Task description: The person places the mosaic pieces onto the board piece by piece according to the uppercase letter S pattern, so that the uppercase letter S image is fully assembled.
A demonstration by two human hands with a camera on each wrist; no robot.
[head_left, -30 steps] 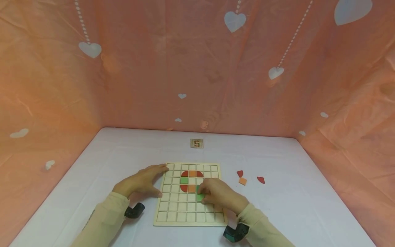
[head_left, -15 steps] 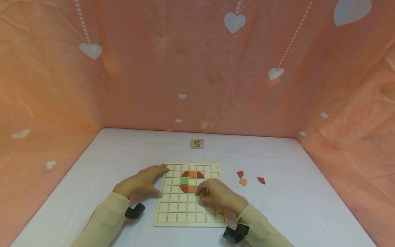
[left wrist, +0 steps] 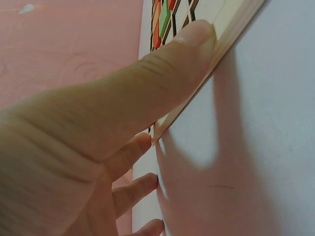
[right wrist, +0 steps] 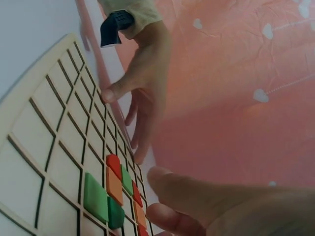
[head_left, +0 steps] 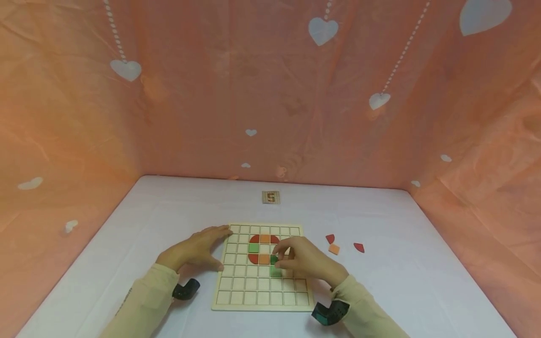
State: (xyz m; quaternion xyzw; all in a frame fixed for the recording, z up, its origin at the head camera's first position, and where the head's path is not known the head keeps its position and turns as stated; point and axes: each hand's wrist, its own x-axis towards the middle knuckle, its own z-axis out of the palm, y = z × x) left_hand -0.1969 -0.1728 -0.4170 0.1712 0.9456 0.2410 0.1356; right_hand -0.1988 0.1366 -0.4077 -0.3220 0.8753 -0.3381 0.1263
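Note:
A wooden grid board lies flat on the table. My left hand rests along its left edge, thumb on the rim and fingers spread toward the far corner. Over the middle right of the board is my right hand, thumb and forefinger bent and holding nothing. Just below those fingertips, a dark green rounded tile and a light green square tile sit in neighbouring cells. Beside them, red quarter-round tiles, orange square tiles and another green square tile form a ring.
To the right of the board lie two loose red quarter-round tiles and an orange square tile. A small card with a 5-like tile pattern lies beyond the board. Orange cloth with pale hearts walls the white table.
My right hand has let go of the light green tile and moved up and right, uncovering it and part of the dark green one. The left hand stays at the board's edge.

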